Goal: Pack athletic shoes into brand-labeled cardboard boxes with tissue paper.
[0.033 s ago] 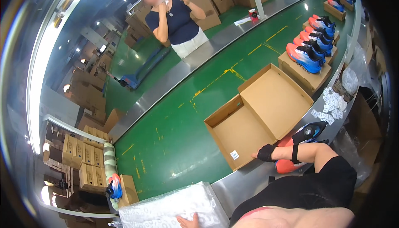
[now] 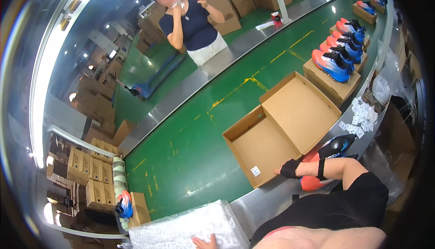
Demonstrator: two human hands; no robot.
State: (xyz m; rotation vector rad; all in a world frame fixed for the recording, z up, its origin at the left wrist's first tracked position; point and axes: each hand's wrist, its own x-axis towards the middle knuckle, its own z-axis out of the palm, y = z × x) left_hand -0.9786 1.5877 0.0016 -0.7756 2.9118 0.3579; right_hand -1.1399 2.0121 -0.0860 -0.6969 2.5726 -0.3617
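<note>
The change is tiny: the view has tipped a little, so the open shoebox point(image 2: 263, 147) sits slightly lower in it, as does the plastic-wrapped white pack point(image 2: 181, 226) at the shoebox's near left. Across the surface point(image 2: 181, 158) beyond the shoebox, the co-worker point(image 2: 192, 31) appears marginally lower too, including the co-worker's raised hand point(image 2: 202, 0).

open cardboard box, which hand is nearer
Right: the right hand is at the near edge of the open cardboard box; the left hand is farther left, on the plastic-wrapped white bundle.
</note>
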